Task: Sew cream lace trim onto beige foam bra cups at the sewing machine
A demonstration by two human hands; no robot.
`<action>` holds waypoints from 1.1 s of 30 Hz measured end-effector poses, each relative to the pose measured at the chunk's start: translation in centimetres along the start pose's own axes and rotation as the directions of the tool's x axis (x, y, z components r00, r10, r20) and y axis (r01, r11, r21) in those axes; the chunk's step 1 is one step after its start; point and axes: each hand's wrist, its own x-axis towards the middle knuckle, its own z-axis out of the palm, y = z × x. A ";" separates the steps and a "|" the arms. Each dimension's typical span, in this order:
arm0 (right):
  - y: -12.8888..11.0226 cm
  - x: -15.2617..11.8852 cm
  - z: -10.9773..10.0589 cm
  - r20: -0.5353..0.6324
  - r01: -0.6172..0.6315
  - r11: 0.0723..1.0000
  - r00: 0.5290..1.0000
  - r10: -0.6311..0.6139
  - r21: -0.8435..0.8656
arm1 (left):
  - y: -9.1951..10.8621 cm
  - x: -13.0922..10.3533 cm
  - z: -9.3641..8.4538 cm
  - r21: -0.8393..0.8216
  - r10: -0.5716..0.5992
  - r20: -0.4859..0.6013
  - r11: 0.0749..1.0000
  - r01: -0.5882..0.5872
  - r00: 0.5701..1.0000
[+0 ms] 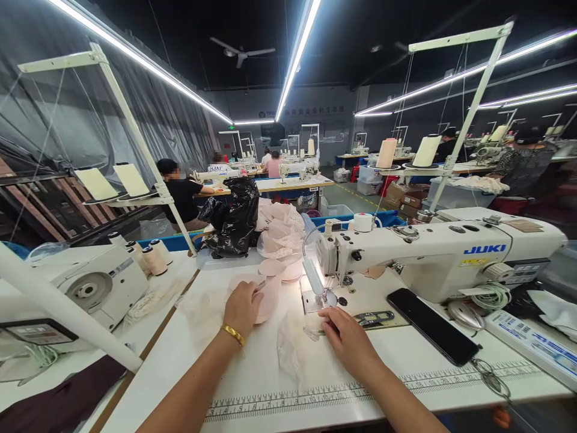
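My left hand (243, 310), with a gold bracelet at its wrist, has its fingers closed at the edge of a pale pink fabric cup (269, 304). My right hand (349, 340) lies just in front of the needle plate of a white sewing machine (428, 252). Its fingers are bent together on the edge of a thin whitish fabric piece (291, 349), partly hidden under them. More pink cups (292, 270) lie behind the left hand. A lit lamp (314, 278) hangs beside the needle area. Another pale sheer piece (202, 313) lies left of my left hand.
Behind the cups are a heap of pale pieces (282, 225) and a black plastic bag (234, 219). A phone (433, 325), thread snips (374, 319) and a mouse (466, 316) lie right. A printed ruler (288, 402) runs along the front edge. Other people sit at machines beyond.
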 end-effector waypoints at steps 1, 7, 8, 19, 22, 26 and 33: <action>-0.1 0.0 0.0 -0.008 -0.010 1.000 1.000 0.011 0.023 | 0.1 0.1 -0.5 -0.057 0.001 -0.012 0.998 -0.001 1.000; -0.3 0.4 -0.3 -0.020 -0.097 0.990 0.995 0.100 0.103 | 3.0 -1.2 -4.2 -0.409 0.111 0.178 0.912 -0.029 0.978; -0.2 0.5 -0.4 -0.016 -0.114 0.985 0.993 0.117 0.127 | 3.8 -1.7 -4.5 -0.445 0.149 0.246 0.895 -0.025 0.958; -0.8 0.9 -0.3 0.004 -0.150 0.913 0.987 0.160 0.379 | 7.5 -2.5 -1.2 -0.208 0.349 0.397 0.935 -0.287 0.849; -2.4 0.2 -0.8 -0.013 -0.101 0.931 0.994 0.113 0.350 | 8.2 -2.7 -1.8 -0.243 0.433 0.390 0.900 -0.362 0.813; -5.4 -1.7 -3.1 0.055 0.080 0.968 0.994 -0.096 0.236 | 9.8 -3.5 -3.4 -0.533 0.606 0.504 0.779 -0.331 0.615; -8.0 -2.6 -7.9 0.131 0.414 0.910 0.904 -0.407 -0.025 | 10.4 -5.6 -3.1 -0.714 0.675 0.520 0.680 -0.168 0.524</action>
